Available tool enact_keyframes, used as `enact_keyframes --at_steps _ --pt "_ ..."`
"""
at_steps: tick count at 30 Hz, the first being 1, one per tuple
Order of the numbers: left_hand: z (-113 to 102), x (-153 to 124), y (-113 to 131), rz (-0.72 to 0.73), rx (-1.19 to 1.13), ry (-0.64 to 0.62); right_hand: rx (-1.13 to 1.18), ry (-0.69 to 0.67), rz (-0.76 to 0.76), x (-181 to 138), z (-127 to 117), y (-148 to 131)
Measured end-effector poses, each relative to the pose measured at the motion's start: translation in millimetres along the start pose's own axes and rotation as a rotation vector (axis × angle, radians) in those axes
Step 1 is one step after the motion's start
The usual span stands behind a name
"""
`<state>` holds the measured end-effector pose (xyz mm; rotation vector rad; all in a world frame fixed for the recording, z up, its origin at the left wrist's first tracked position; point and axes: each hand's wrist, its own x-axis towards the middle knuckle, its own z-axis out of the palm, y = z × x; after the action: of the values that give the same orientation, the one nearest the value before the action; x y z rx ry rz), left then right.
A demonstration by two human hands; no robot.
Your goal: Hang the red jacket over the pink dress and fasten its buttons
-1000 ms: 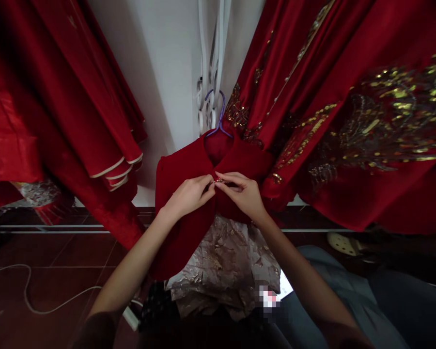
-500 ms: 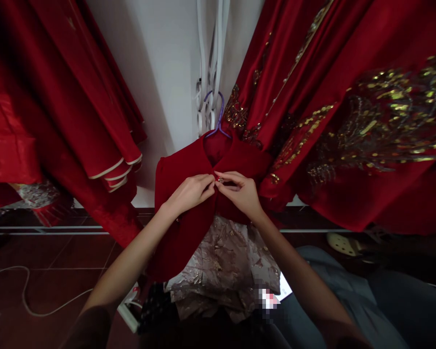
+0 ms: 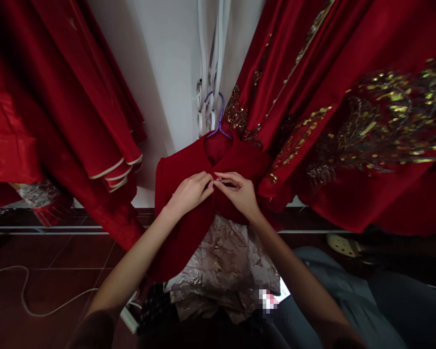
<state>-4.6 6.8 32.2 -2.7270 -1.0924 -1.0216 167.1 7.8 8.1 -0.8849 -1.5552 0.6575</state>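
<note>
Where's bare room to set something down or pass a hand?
Floor tiles lie bare between white cable and pale rails. One might reach along the wall, between the left red clothes and white bars. The red top is crowded by left hand and right hand.

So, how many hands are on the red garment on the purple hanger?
2: on the red garment, the left hand at the left of the opening, the right hand at the right, fingertips close together. No others show there.

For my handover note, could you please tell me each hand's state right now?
Left hand: closed, pinching the red garment.
Right hand: closed, pinching it at a small shiny piece.
</note>
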Motion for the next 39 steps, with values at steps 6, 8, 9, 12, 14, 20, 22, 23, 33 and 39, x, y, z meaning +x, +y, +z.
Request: enact_keyframes --at_steps 6,8,9,12,14,20,22,23,33,39 --pt "0.9 -2.1 0.3 -0.056 -0.159 0.006 0.006 -0.022 -0.007 -0.6 -4.4 2.9" --pt "-2.3 0.6 -2.3 -0.035 -0.209 -0.02 0.005 -0.051 -0.011 0.4 -7.8 0.3" --pt "-4.3 2.1 -3.2 -0.023 -0.226 -0.034 0.005 -0.066 -0.012 0.9 -9.3 -1.5" --pt "-8.7 5.3 -3.7 0.002 -0.243 -0.057 0.017 -0.091 -0.002 2.3 -12.0 -6.1" --pt "-9.4 6.5 -2.4 0.006 -0.237 -0.054 0.025 -0.083 0.006 2.4 -12.2 -7.5" --pt "-3.7 7.2 0.4 0.022 -0.166 -0.025 0.048 -0.068 0.014 0.0 -10.2 -7.8" --pt "-1.9 7.1 -0.2 0.026 -0.142 -0.011 0.062 -0.058 0.015 -0.9 -9.2 -7.5" --pt "-1.3 7.1 -0.8 0.029 -0.133 -0.004 0.069 -0.053 0.013 -1.3 -8.9 -7.2" --pt "2.9 10.8 1.1 0.172 0.149 -0.065 -0.028 -0.064 -0.041 -0.6 -5.7 -0.9" --pt "28.8 0.4 9.5 -0.136 -0.071 0.137 -0.086 -0.004 -0.045 -0.4 2.2 4.3"
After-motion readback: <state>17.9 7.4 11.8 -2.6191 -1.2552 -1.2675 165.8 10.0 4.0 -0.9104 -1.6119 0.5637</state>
